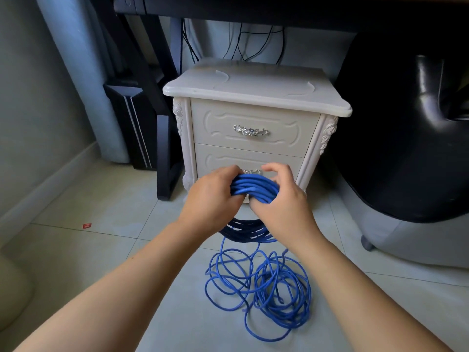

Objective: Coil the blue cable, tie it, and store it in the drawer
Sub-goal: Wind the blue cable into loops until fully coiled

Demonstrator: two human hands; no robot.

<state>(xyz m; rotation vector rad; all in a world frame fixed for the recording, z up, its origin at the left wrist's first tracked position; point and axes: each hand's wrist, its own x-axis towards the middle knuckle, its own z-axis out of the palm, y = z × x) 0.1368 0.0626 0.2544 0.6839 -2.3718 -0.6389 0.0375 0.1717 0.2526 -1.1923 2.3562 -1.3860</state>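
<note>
Both hands clamp the coil: left hand (213, 196) and right hand (281, 201) grip the cable (253, 189). Loose loops at six o'clock, untied, drawer (250, 128) at twelve shut.

This looks like a room in a home, a bedroom or study corner. A white carved nightstand (253, 123) with two closed drawers and ornate silver handles (250, 130) stands on pale floor tiles (101, 224). Far behind it, dark cords (253, 44) hang under a black desk (253, 3). At left a grey curtain (76, 72) falls beside a black computer tower (132, 128); at right sits a black padded chair (418, 123).
</note>
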